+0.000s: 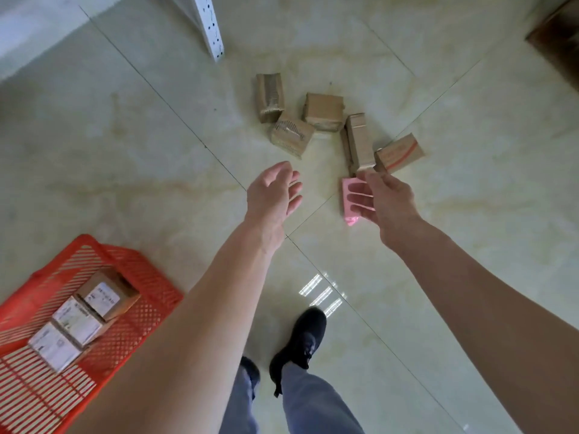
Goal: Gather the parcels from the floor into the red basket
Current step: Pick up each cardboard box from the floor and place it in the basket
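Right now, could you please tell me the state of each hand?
Left hand: open, holding nothing.
Right hand: open, holding nothing, above the pink parcel.

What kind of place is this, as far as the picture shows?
Probably a storeroom or small parcel depot: cardboard parcels lie on a glossy tiled floor, labelled boxes sit in a red basket, and a perforated white shelf post stands nearby.

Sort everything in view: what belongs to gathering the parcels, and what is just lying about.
Job: five cardboard parcels on the floor; pink parcel beneath the open right hand; open left hand; red basket with three labelled boxes.
Lying about: white perforated shelf post; dark wooden furniture corner.
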